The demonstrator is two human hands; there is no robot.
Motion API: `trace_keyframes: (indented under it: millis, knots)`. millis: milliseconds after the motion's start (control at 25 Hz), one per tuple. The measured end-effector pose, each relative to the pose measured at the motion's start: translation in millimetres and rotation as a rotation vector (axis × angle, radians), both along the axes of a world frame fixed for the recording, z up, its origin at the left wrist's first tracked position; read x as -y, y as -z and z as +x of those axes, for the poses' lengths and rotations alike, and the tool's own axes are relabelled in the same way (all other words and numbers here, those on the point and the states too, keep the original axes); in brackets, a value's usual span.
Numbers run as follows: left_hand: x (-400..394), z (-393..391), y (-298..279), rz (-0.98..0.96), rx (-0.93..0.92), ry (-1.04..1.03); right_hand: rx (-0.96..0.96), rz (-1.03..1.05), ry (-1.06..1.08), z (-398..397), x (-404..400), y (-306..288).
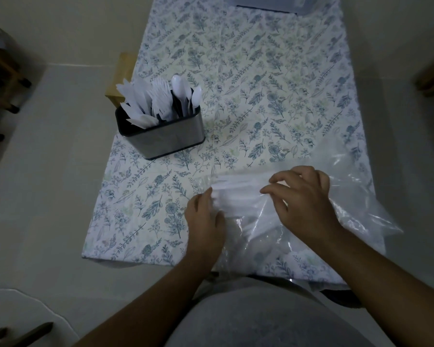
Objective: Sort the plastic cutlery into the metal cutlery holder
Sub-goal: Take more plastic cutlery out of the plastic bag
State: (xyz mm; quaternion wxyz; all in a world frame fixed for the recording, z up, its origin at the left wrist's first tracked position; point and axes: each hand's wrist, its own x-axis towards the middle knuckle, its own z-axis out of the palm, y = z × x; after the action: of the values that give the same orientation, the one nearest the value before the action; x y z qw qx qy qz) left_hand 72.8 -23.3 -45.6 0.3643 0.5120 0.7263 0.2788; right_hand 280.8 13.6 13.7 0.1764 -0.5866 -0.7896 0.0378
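Note:
A metal cutlery holder (171,137) stands on the left part of the floral tablecloth, filled with white plastic knives (135,106), forks (161,96) and spoons (183,92). Near the front edge lies a clear plastic bag (348,196) with white plastic cutlery (238,194) inside it. My left hand (204,221) grips the bag's left end around the cutlery. My right hand (303,199) rests on top of the bag with its fingers curled, pinching the film. Which kinds of cutlery lie in the bag cannot be told.
The table (261,71) is covered by a blue-leaf cloth. A dark-edged box (268,6) sits at its far end. A wooden stool (120,78) stands behind the holder, and wooden furniture (3,78) stands at left and right on the pale floor.

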Motion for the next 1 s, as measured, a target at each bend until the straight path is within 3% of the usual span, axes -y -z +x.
trace_keyframes:
  millis: [80,240,320,400,480,560,640,800,1000]
  knots:
    - [-3,-4,-6,-0.091,0.114,-0.192,-0.039,-0.063,-0.008,-6,4,-4]
    - [-8,-10,-10,-0.305,0.399,-0.441,-0.117,-0.399,-0.105,-31,13,0]
    - [-17,-5,-25,-0.349,0.593,-0.419,-0.062,-0.618,-0.08,-42,11,3]
    - [-26,1,-40,-0.338,0.728,-0.259,0.016,-0.694,-0.038,-51,12,6]
    - [-30,0,-39,-0.217,0.575,-0.061,-0.033,-0.621,-0.017,-49,13,12]
    - [-30,-12,-24,0.051,0.13,0.206,-0.132,-0.585,0.02,-39,11,16]
    - [-27,-25,-5,0.167,-0.114,0.484,-0.335,-0.654,0.086,-32,6,14]
    - [-28,-21,2,0.2,-0.139,0.687,-0.661,-0.783,0.158,-28,3,-4]
    - [-51,17,6,-0.019,-0.416,0.767,-0.775,-0.739,0.211,-23,0,-2]
